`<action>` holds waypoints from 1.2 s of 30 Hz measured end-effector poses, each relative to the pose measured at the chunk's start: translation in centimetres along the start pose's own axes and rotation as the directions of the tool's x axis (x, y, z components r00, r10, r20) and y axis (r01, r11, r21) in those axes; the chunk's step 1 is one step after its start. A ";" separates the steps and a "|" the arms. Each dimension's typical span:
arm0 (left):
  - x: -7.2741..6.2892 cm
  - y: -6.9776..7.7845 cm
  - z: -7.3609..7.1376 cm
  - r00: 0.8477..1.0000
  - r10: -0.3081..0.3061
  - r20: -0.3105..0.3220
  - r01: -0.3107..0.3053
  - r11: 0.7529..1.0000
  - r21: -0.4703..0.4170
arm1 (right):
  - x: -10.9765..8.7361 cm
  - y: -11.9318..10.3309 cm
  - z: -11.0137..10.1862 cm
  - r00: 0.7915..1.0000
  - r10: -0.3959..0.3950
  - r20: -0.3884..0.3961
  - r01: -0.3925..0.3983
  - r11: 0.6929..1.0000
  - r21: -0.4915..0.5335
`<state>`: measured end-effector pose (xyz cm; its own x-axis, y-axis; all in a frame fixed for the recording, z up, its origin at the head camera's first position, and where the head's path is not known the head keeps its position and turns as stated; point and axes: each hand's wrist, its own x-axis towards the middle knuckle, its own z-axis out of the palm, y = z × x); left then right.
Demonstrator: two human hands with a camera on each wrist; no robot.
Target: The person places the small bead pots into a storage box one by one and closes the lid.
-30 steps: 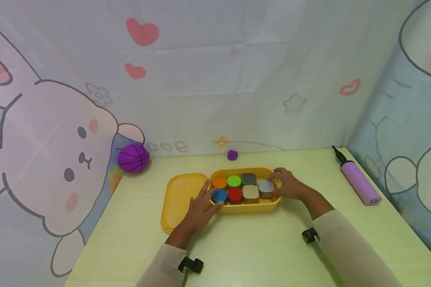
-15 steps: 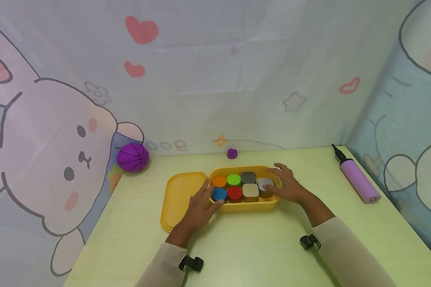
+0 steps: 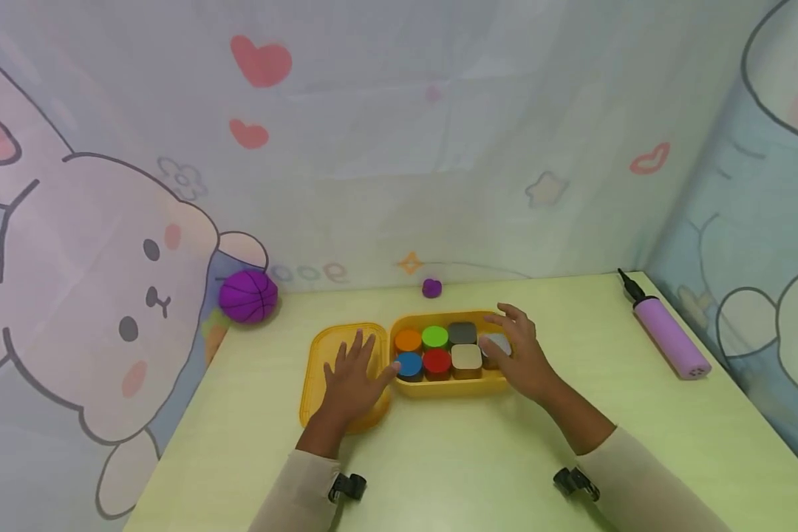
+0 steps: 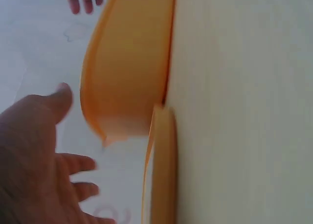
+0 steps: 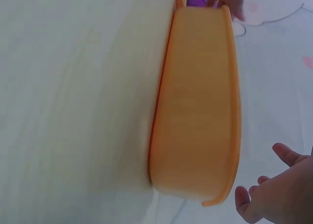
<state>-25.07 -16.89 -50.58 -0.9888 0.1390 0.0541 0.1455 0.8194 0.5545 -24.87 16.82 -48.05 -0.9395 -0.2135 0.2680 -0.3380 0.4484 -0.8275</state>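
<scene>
A yellow box (image 3: 454, 389) stands on the table, holding several small pots with coloured tops: orange (image 3: 408, 340), green (image 3: 435, 338), dark grey (image 3: 462, 333), blue (image 3: 409, 364), red (image 3: 437, 363), beige (image 3: 466, 357) and light grey (image 3: 500, 344). Flat to its left lies a yellow lid (image 3: 318, 362). My left hand (image 3: 354, 384) hovers over the lid with spread fingers, its thumb near the box's left end. Above the right end, my right hand (image 3: 525, 362) holds nothing, its thumb partly covering the light grey pot. Both wrist views show the hands apart from the box wall (image 5: 195, 97).
A purple ball (image 3: 248, 296) sits at the table's back left corner. Behind the box is a small purple object (image 3: 431, 288), its kind unclear. Toward the right edge lies a lilac hand pump (image 3: 672, 336) with a black nozzle. A printed cloth (image 3: 386, 148) hangs behind.
My left hand has moved left off the box rim and over the lid. The right hand has let go of the light grey pot and shifted slightly left. The pots stay in place.
</scene>
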 end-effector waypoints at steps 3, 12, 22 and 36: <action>0.1 -1.1 -1.0 0.995 -0.090 0.047 0.086 0.993 0.083 | -0.8 -0.7 0.7 1.000 -0.022 0.017 0.021 0.999 0.031; 1.3 -4.8 -2.8 0.980 -0.177 0.086 0.167 0.980 0.108 | -2.8 -2.3 3.3 0.996 -0.060 0.070 0.057 0.998 0.033; 2.3 -7.9 -3.7 0.988 -0.154 0.034 0.154 0.988 -0.003 | -4.1 -3.1 5.5 0.983 -0.123 0.139 0.118 0.992 0.042; 1.9 -11.0 -2.3 0.985 -0.106 -0.137 0.073 0.971 -0.229 | -4.2 -2.4 7.9 0.875 -0.252 0.413 0.198 0.966 0.168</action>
<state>-28.66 -26.89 -54.66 -0.9938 -0.0264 0.1081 0.0617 0.6784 0.7321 -19.64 9.76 -51.08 -0.7137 -0.6584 0.2389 -0.5031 0.2447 -0.8289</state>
